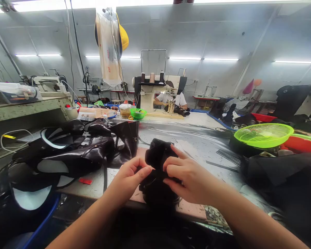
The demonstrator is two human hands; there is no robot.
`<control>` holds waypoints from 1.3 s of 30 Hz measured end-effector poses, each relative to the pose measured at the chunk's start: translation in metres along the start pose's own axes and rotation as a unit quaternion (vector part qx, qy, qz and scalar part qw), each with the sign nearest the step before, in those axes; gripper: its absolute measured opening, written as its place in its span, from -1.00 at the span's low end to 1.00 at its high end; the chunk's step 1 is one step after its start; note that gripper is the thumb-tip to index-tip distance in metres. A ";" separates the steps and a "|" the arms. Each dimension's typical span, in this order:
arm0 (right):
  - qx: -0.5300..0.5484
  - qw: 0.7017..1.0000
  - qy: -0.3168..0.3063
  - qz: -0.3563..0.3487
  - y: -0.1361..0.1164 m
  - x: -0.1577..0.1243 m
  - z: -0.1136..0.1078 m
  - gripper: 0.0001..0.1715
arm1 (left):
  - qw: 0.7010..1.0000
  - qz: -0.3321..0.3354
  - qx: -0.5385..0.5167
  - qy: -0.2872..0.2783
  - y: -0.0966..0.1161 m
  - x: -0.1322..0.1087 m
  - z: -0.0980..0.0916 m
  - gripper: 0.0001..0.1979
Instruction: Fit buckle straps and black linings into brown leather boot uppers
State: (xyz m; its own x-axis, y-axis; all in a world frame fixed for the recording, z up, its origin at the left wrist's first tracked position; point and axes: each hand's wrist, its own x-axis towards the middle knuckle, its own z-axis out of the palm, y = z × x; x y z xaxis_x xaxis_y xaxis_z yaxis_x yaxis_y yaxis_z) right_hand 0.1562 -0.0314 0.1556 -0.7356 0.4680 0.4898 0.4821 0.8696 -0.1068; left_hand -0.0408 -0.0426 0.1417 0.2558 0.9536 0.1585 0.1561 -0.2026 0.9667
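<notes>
A dark black piece (159,197), which looks like a boot upper, stands at the near edge of the bench in front of me; its details are lost in shadow. My left hand (132,174) pinches its left side between thumb and index finger. On the other side, my right hand (184,174) grips it with bent fingers, the index finger stretched along its upper part. Whether a smaller thing sits between my fingertips I cannot make out. Left of my hands lies a pile of shiny black leather uppers (88,154), some showing pale lining.
A red scrap (85,181) lies near the front edge. Dark strips (228,157) rest on the bench at right, near a lime-green basket (263,135) and black material (282,183). A sewing machine (147,98) stands ahead, with a person (181,100) behind it. A green bowl (138,113) is nearby.
</notes>
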 end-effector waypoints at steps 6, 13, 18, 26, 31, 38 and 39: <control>-0.025 0.996 0.028 0.086 0.008 0.000 0.006 -0.71 | 0.986 0.059 0.152 0.028 0.002 -0.002 0.001 -0.77; 0.057 0.993 0.003 0.105 0.013 -0.002 0.001 -0.75 | 1.000 -0.017 -0.008 -0.003 -0.006 0.008 -0.002 -0.75; 0.057 0.990 0.009 0.128 0.013 -0.003 0.001 -0.76 | 1.000 -0.008 -0.022 -0.008 -0.012 0.007 -0.004 -0.69; 0.053 0.991 0.030 0.119 0.013 -0.004 0.005 -0.77 | 0.999 -0.034 -0.015 0.014 -0.025 0.008 -0.002 -0.70; 0.043 0.991 0.042 0.120 0.013 -0.004 0.007 -0.77 | 0.999 -0.034 -0.013 0.025 -0.024 0.009 -0.002 -0.72; 0.051 0.992 0.024 0.116 0.014 -0.007 0.006 -0.78 | 0.994 -0.049 -0.090 0.033 -0.025 0.009 0.003 -0.83; 0.056 0.992 0.016 0.113 0.015 -0.008 0.005 -0.79 | 0.991 -0.054 -0.118 0.031 -0.025 0.010 0.003 -0.84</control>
State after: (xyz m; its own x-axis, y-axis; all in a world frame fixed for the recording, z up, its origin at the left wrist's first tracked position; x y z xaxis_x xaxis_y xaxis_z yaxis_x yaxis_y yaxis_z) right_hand 0.1669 -0.0211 0.1455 -0.5980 0.6491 0.4703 0.5755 0.7561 -0.3117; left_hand -0.0396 -0.0290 0.1181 0.1893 0.9802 0.0574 -0.0505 -0.0486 0.9975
